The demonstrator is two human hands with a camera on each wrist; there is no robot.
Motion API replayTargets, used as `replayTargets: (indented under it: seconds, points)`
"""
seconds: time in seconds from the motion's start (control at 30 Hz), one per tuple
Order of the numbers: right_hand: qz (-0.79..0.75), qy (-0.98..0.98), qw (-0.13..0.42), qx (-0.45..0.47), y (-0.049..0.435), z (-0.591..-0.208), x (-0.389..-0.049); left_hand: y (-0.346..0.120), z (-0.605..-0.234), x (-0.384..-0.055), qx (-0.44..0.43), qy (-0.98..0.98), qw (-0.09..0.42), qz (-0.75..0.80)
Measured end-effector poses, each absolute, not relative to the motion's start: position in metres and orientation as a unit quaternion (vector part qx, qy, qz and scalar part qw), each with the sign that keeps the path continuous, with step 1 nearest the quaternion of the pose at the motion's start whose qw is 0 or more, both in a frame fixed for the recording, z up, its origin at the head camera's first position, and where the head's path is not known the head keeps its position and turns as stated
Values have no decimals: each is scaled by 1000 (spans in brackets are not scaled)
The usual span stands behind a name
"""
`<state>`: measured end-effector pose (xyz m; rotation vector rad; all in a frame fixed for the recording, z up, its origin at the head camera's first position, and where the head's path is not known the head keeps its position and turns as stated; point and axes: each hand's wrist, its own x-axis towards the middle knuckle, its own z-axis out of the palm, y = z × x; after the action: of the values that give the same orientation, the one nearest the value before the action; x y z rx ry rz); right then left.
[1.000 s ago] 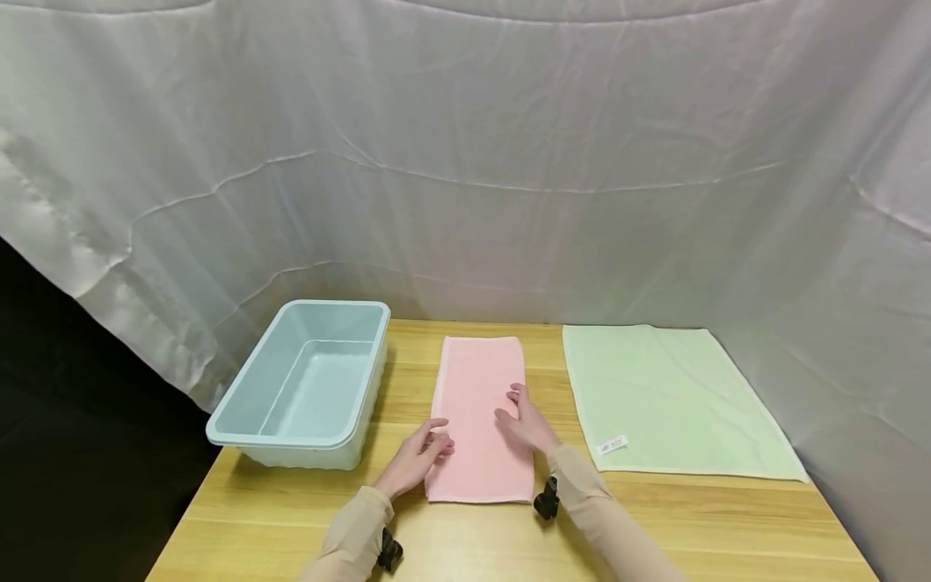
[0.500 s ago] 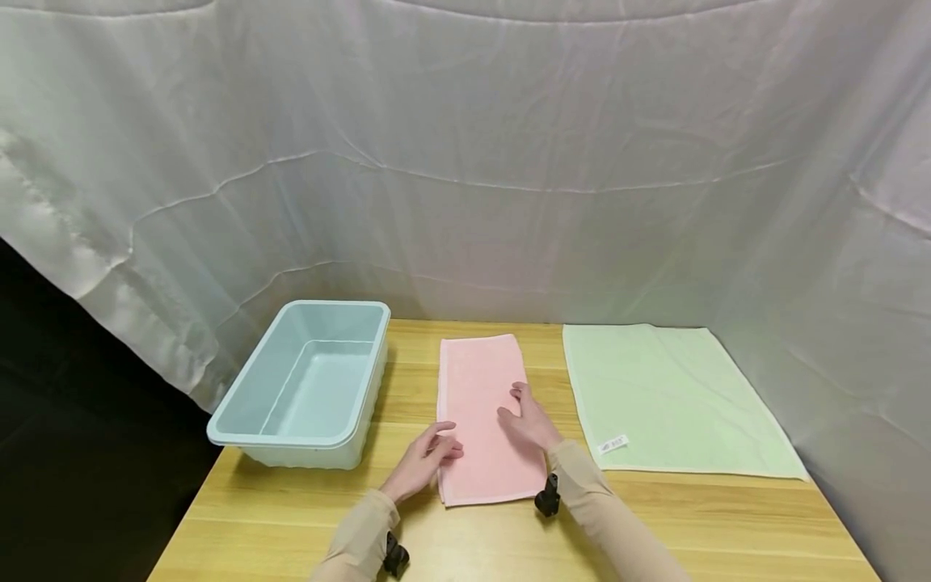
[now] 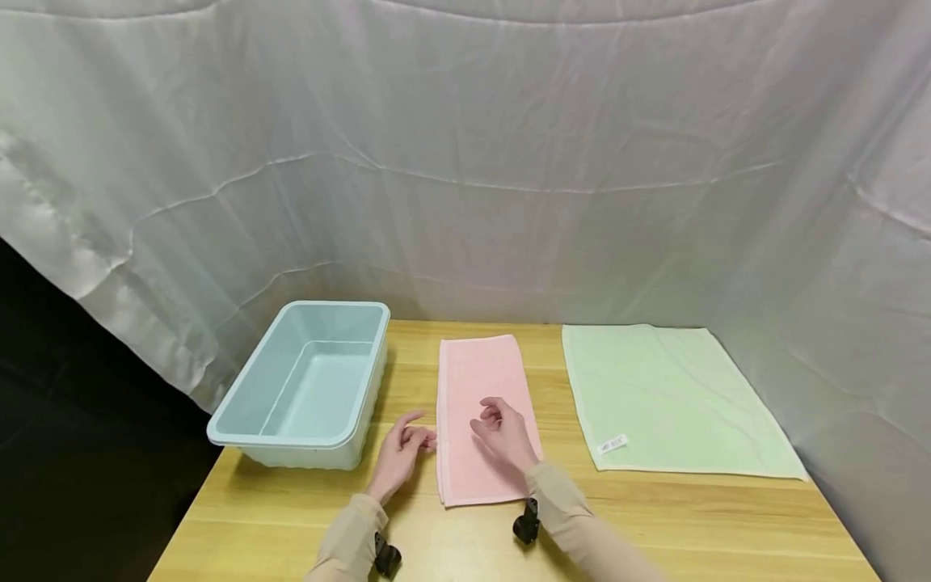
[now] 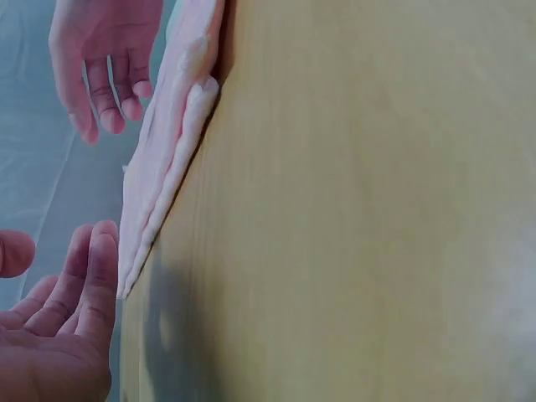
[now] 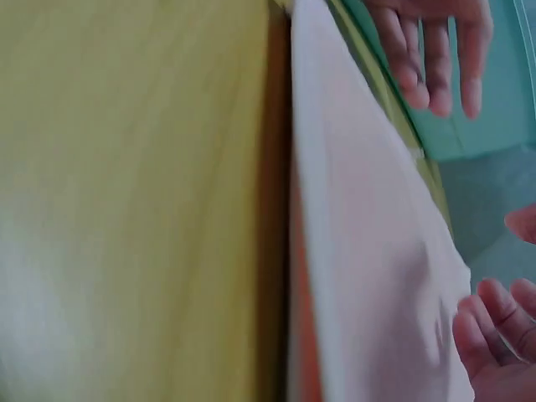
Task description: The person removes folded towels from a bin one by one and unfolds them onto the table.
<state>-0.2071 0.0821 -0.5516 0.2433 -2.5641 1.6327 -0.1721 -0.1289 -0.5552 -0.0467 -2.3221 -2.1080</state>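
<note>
A pink towel, folded into a long rectangle, lies flat in the middle of the table. The left wrist view shows its stacked layers along the near edge. My left hand is beside the towel's left edge, fingers loosely bent, and grips nothing. Over the towel's right half is my right hand, its fingers relaxed with nothing between them. In the right wrist view it appears raised a little above the cloth, its shadow falling on the pink surface.
A light blue plastic basin stands at the left of the wooden table. On the right a pale green towel is spread flat, a white label near its lower left corner. A grey curtain hangs behind.
The towel's near end has shifted right, leaving it slightly turned. My left hand first followed rightward, then drew back left off the towel. My right hand has moved left and nearer over the towel.
</note>
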Motion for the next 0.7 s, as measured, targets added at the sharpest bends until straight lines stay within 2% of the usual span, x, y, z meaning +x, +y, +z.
replayTargets:
  seconds: [0.23,0.7]
  points:
    - [541,-837,17,86,59,-555,-201,-135,-554,-171,-2,-739,4,-674]
    - [474,-874,28,102,35,-573,-200,-140,-553,-168,7,-748,6,-664]
